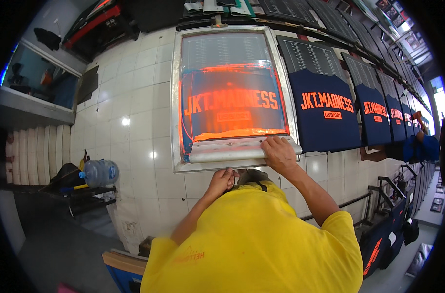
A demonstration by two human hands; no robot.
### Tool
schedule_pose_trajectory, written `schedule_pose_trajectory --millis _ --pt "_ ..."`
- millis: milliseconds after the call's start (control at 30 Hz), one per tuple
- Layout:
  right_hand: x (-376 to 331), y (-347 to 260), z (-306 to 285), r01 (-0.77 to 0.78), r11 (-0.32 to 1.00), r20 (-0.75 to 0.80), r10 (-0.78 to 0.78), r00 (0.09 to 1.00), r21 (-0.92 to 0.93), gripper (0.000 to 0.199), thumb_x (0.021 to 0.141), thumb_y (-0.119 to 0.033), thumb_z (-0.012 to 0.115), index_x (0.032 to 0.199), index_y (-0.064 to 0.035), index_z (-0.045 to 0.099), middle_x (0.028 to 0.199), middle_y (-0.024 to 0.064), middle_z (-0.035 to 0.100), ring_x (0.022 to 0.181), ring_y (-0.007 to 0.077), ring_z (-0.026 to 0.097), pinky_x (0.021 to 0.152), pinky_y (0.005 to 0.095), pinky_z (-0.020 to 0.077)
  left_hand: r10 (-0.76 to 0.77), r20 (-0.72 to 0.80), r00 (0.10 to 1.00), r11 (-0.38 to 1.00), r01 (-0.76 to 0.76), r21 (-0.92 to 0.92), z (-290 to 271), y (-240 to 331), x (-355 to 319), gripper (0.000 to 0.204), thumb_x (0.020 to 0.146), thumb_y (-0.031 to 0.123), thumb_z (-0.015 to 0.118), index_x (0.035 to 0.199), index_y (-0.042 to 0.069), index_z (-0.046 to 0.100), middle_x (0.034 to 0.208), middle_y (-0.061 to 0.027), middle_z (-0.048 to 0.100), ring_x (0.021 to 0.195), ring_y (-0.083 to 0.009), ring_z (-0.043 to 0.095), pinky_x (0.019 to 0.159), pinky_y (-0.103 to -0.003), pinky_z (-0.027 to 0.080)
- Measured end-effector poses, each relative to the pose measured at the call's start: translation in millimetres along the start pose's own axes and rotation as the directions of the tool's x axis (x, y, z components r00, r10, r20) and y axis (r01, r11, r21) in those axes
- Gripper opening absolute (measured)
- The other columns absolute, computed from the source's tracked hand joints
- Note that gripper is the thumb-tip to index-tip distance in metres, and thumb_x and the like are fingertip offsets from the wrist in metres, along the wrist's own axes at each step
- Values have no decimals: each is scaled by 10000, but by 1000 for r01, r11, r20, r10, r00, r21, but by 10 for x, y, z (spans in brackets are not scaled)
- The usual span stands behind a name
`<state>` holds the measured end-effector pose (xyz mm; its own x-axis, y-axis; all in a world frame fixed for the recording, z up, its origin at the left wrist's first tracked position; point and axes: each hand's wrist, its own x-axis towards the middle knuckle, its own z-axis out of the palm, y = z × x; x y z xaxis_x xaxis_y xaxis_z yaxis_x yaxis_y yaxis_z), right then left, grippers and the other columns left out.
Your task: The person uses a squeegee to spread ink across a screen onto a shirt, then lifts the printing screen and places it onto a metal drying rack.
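A silver-framed printing screen (pixel 175 105) lies in front of me over a dark board and a navy cloth piece. Bright orange ink (pixel 239 133) forms a band across its near part, and orange lettering shows through the mesh. A wide metal squeegee (pixel 222 150) lies along the near side of the screen, just behind the ink band. My right hand (pixel 282 155) is closed on the squeegee's right end. My left hand (pixel 221 182) is at the frame's near edge with curled fingers; what they hold, if anything, is hidden.
Boards with navy shirts (pixel 324 110) printed in orange run in a row to the right. Another person in blue (pixel 420 147) is at the far right. A large water bottle (pixel 99 174) lies on a black stand at left. Folded dark garments (pixel 386 239) hang at lower right.
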<state>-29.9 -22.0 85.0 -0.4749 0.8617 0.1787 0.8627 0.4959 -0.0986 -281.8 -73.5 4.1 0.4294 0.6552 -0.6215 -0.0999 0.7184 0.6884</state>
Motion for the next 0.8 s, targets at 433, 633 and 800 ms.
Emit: schedule_pose_trajectory --millis 433,633,800 --pt "48 48 -12 -6 1000 60 7 998 -16 267 778 -91 642 1042 -74 607 958 76 618 942 247 609 794 380 487 695 361 621 -322 -180 930 -244 1440 -654 426 722 141 734 1130 42 658 1127 -106 604 1128 -322 537 973 -461 415" --pt "-174 354 -344 -63 998 -21 62 998 -27 270 725 -70 682 986 -63 613 924 83 628 913 262 625 833 391 477 581 326 746 -312 -166 935 -473 1264 -264 307 661 6 679 965 16 635 1048 -131 618 1054 -312 591 888 -426 493" --pt "-289 534 -95 -122 992 -75 125 989 42 171 658 -11 657 809 -55 590 867 98 613 855 294 624 746 411 515 609 185 771 -234 -48 971 -510 1190 -134 305 662 -29 670 957 39 631 978 -113 672 910 -317 658 761 -425 548"
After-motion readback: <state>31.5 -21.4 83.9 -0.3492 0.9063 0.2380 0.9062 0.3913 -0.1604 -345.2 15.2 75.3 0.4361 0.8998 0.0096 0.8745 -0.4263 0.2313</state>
